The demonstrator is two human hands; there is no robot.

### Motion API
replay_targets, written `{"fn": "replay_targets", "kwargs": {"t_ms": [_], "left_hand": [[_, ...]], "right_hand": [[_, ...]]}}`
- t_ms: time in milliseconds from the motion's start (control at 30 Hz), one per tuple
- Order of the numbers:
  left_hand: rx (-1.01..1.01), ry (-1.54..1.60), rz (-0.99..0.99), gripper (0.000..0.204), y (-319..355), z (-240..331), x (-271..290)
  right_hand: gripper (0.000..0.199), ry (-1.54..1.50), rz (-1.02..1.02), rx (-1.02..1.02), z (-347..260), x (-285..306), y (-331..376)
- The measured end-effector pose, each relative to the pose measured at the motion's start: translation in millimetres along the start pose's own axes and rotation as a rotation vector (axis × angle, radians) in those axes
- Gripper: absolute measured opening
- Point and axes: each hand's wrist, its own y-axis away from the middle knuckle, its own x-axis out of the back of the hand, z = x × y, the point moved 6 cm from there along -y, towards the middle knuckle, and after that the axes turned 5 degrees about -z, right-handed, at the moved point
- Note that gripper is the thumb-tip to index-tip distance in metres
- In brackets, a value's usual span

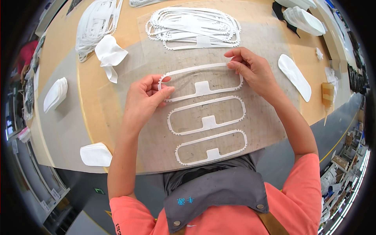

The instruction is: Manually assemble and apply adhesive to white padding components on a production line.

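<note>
Gripping a toothed white loop (pixel 202 88) with both hands, mid-frame

Held at two places, in the centre of the frame. With the left hand (pixel 143 96), pinched at the rounded left end between thumb and bent fingers. With the right hand (pixel 252 72), nipped at the long upper bar, near its right corner, between thumb and fingertips. Edged with small teeth around the ends, and fitted with a squarish tab rising from the lower bar into the opening. Tilted slightly, with the right end higher in the frame than the left. Touching the clear sheet (pixel 270 121) underneath or just above it: cannot tell.

Followed just below in the frame by a second loop (pixel 209 122), then by a third loop (pixel 213 154), both flat and in a column, each with a similar tab. Topped at upper centre by a loose, overlapping pile of loops (pixel 192 25).

Flanked at upper left by a bundle of white strips (pixel 96 27) and a crumpled white piece (pixel 109 53); at far left by a stack of white pads (pixel 55 95); at lower left, beside the left forearm, by more white pads (pixel 96 154). Bordered on the right by a long rounded white piece (pixel 295 77), then by an amber bottle (pixel 328 94) with a thin tip pointing down the frame; at upper right by a stack of curved white pieces (pixel 303 20). All on a tan table (pixel 62 43).

Dressed, at the bottom, in a coral shirt (pixel 297 188) and a grey apron (pixel 215 188).
</note>
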Motion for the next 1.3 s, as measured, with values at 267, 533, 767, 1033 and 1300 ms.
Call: {"fn": "replay_targets", "kwargs": {"t_ms": [267, 533, 767, 1033, 1300], "left_hand": [[-0.038, -0.122, 0.036, 0.038, 10, 2, -2], [-0.143, -0.409, 0.211, 0.051, 25, 13, 7], [-0.593, -1.038, 0.312, 0.078, 37, 21, -33], [-0.704, -1.05, 0.118, 0.089, 39, 30, -91], [-0.705, -1.235, 0.012, 0.098, 13, 21, -117]], "right_hand": [[0.021, 0.257, 0.072, 0.233, -7, -4, 0], [0.026, 0.427, 0.138, 0.321, -10, -11, 2], [0.085, 0.709, 0.03, 0.515, -56, -42, 37], [0.089, 0.685, 0.334, 0.297, -42, 50, 85], [0.067, 0.651, 0.826, -0.195, 78, 252, 211]]}}
